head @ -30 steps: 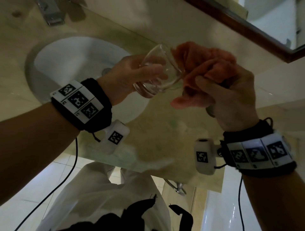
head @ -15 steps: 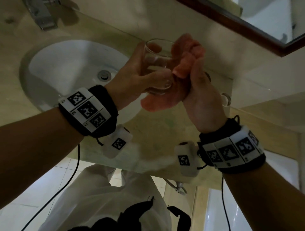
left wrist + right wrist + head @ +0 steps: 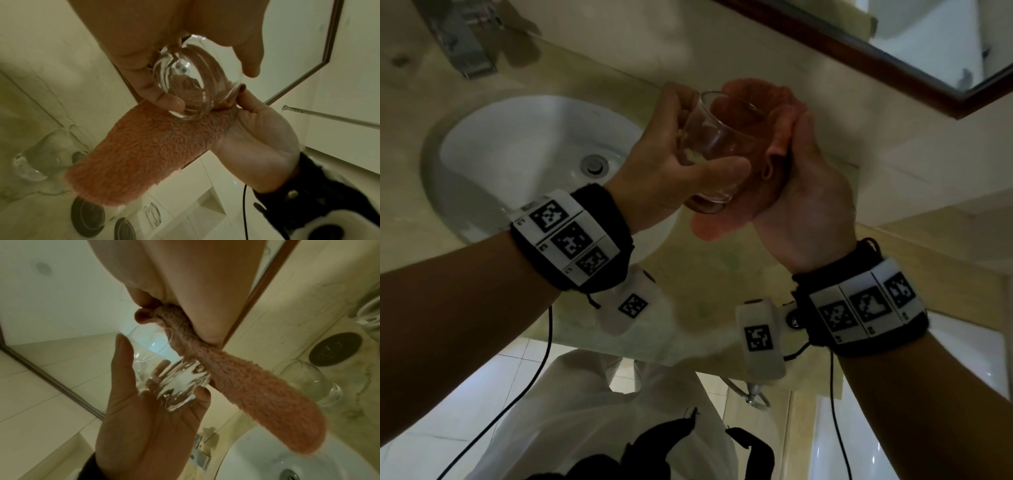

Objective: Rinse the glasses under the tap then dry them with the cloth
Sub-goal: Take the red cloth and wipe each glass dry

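Glass (image 3: 717,150) at centre of head view, tilted, held above counter right of basin (image 3: 482,164). Tap (image 3: 464,51) upper left, no water seen running. Left hand (image 3: 671,164) wraps glass, thumb and fingers clamped on its wall. Right hand (image 3: 808,192) grips pink cloth (image 3: 756,102) against glass rim and side. Step judged: drying. Next: work cloth round inside, turning glass. Mirror frame (image 3: 859,58) upper right, near; open room over basin. More glasses (image 3: 41,155) stand on counter, lower left of left wrist view.
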The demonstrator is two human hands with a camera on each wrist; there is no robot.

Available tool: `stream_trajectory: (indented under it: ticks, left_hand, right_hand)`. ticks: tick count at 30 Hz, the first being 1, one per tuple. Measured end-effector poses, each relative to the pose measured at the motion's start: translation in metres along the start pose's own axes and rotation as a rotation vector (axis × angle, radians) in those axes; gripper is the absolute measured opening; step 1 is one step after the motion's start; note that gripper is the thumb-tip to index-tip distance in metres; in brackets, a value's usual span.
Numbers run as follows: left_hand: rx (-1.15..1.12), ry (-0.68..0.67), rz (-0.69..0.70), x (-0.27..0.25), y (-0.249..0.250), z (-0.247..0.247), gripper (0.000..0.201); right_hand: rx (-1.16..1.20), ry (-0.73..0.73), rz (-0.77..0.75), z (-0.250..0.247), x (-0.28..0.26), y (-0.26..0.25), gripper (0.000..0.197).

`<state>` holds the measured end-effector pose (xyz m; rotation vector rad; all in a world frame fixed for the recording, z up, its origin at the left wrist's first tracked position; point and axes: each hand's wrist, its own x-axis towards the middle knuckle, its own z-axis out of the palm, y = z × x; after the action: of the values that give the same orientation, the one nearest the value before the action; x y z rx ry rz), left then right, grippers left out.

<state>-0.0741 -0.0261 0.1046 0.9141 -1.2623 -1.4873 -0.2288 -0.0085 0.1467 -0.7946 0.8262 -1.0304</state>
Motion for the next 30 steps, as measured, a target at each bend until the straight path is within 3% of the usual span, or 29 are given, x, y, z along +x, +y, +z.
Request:
stream_trajectory:
  ticks: [5, 7, 12, 15, 16, 17, 21, 24, 27, 30]
  left_hand:
    - [-0.112, -0.052, -0.078, -0.001, 0.009, 0.002, 0.091]
    - [-0.123, -0.106, -0.111, -0.001, 0.013, 0.002, 0.092]
    - [-0.112, -0.058, -0.061, -0.001, 0.017, 0.001, 0.067]
    - [-0.059, -0.003, -0.066, -0.001, 0.017, 0.003, 0.028]
    - [-0.050, -0.004, -0.071, -0.002, 0.017, 0.005, 0.024]
    - [-0.043, -0.013, -0.076, -0.003, 0.016, 0.008, 0.028]
    - [0.167, -0.042, -0.002, -0.004, 0.015, 0.012, 0.081]
    - [0.101, 0.047, -0.029, 0.000, 0.015, 0.006, 0.077]
    - [-0.067, 0.076, -0.080, 0.004, 0.018, 0.000, 0.062]
    - [-0.107, 0.063, -0.092, 0.004, 0.022, -0.001, 0.065]
  right_hand:
    - [0.052, 0.062, 0.005, -0.005, 0.001, -0.009, 0.062]
    - [0.060, 0.095, 0.006, -0.004, 0.002, -0.012, 0.064]
    - [0.072, 0.045, -0.016, -0.002, 0.002, -0.008, 0.064]
    - [0.095, 0.098, -0.030, -0.001, 0.003, -0.008, 0.062]
    - [0.096, 0.115, -0.037, -0.001, 0.003, -0.008, 0.060]
    - [0.102, 0.116, -0.045, -0.002, 0.004, -0.008, 0.058]
    - [0.174, 0.043, -0.044, 0.000, 0.002, -0.010, 0.046]
    - [0.110, -0.019, -0.029, -0.005, 0.000, -0.012, 0.044]
    - [-0.056, 0.018, -0.031, -0.015, -0.002, -0.009, 0.054]
    - [-0.251, 0.087, -0.113, -0.016, -0.001, -0.004, 0.041]
